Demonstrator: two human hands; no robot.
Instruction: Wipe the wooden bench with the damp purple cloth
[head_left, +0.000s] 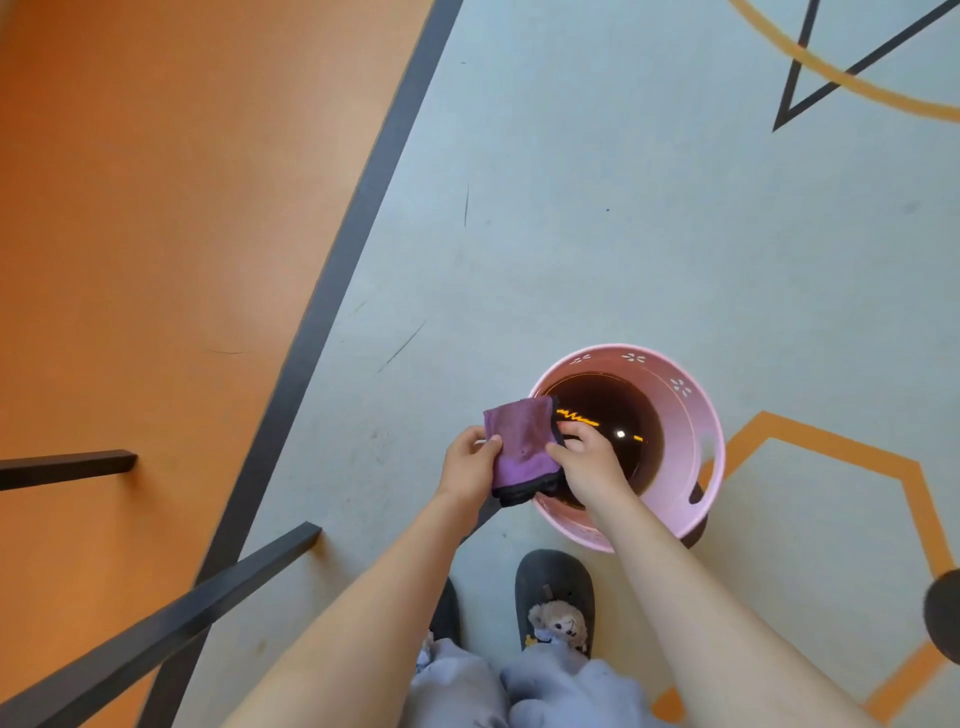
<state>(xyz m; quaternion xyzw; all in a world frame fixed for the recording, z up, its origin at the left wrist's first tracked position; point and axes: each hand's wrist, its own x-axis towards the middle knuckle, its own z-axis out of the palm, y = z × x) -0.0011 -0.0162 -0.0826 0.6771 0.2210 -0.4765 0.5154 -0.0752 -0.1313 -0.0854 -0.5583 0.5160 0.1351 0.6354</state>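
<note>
A folded purple cloth (521, 446) with a dark edge is held between both hands, just above the left rim of a pink bucket (691, 431). My left hand (467, 465) grips its left side, thumb on top. My right hand (589, 457) pinches its right side, over the bucket's opening. Dark water fills the bucket and reflects a light. No wooden bench shows in this view.
The bucket stands on a pale grey floor with orange and black painted lines. An orange floor area (156, 234) lies to the left. Two dark bars (156, 629) cross the lower left. My slippered feet (553, 597) stand just before the bucket.
</note>
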